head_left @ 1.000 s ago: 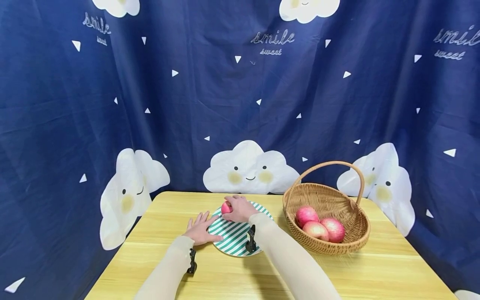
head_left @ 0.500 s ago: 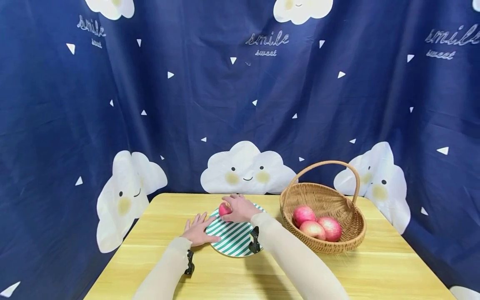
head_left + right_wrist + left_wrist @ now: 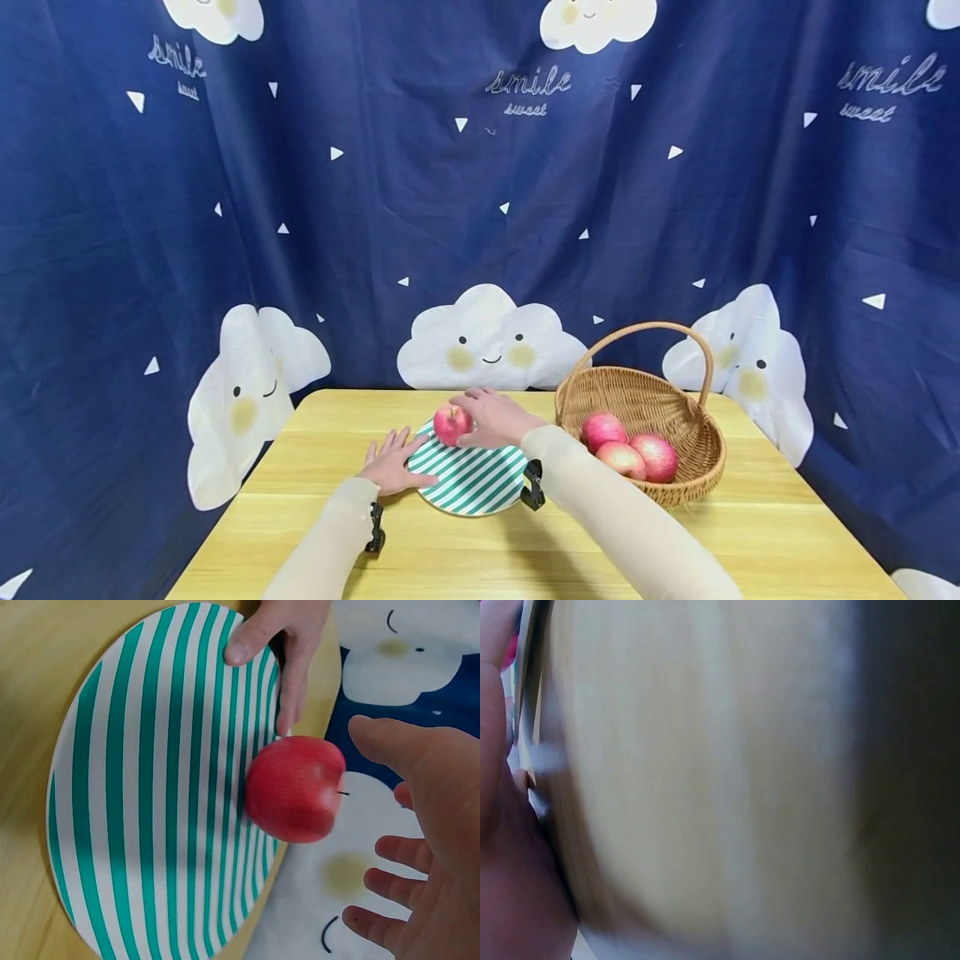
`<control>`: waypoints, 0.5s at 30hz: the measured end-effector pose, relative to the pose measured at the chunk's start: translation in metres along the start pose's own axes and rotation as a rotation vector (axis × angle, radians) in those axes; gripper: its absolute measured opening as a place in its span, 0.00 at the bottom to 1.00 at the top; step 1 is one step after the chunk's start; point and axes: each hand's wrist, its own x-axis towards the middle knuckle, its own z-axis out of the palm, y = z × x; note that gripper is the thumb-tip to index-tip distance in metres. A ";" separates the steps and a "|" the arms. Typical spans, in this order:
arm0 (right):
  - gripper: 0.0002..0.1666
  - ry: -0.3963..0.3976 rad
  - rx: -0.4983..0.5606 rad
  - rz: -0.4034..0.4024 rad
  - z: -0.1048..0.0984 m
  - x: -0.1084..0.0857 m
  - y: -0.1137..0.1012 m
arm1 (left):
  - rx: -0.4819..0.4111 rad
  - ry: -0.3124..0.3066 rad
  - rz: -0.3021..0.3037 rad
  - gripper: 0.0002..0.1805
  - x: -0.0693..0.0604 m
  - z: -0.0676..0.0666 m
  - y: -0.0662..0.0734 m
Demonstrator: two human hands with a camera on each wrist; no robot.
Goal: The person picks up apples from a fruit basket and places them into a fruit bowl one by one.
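Note:
A red apple [image 3: 452,425] stands stem up on the far left part of a round board [image 3: 165,780] with green and white stripes. Just right of the apple is my right hand [image 3: 501,419]; in the right wrist view its fingers are spread and apart from the fruit. My left hand [image 3: 392,469] lies at the board's left edge, thumb over the stripes and the other fingers stretched along the rim. The left wrist view shows mostly blurred wood, with part of the left hand [image 3: 510,877] at its left side.
On the right of the wooden table [image 3: 300,517] stands a wicker basket [image 3: 682,417] with a tall handle and 3 apples [image 3: 621,458] inside. A dark blue curtain [image 3: 360,217] with white clouds hangs behind the table.
My right hand has let go of the apple and drawn back to the right, so more of the apple shows. The left hand stays at the board's edge. The head view has shifted slightly.

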 end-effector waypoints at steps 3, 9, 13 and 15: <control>0.42 0.012 0.006 -0.041 -0.007 -0.008 0.003 | -0.012 -0.005 -0.008 0.56 -0.002 -0.002 0.003; 0.42 0.001 0.003 -0.058 -0.020 -0.021 0.009 | -0.009 0.005 -0.015 0.56 0.000 0.001 0.003; 0.42 0.015 0.012 -0.081 -0.027 -0.027 0.012 | -0.013 0.006 -0.009 0.56 0.000 0.001 0.002; 0.42 0.029 0.010 -0.097 -0.031 -0.030 0.014 | -0.013 0.010 -0.004 0.56 -0.001 0.001 0.002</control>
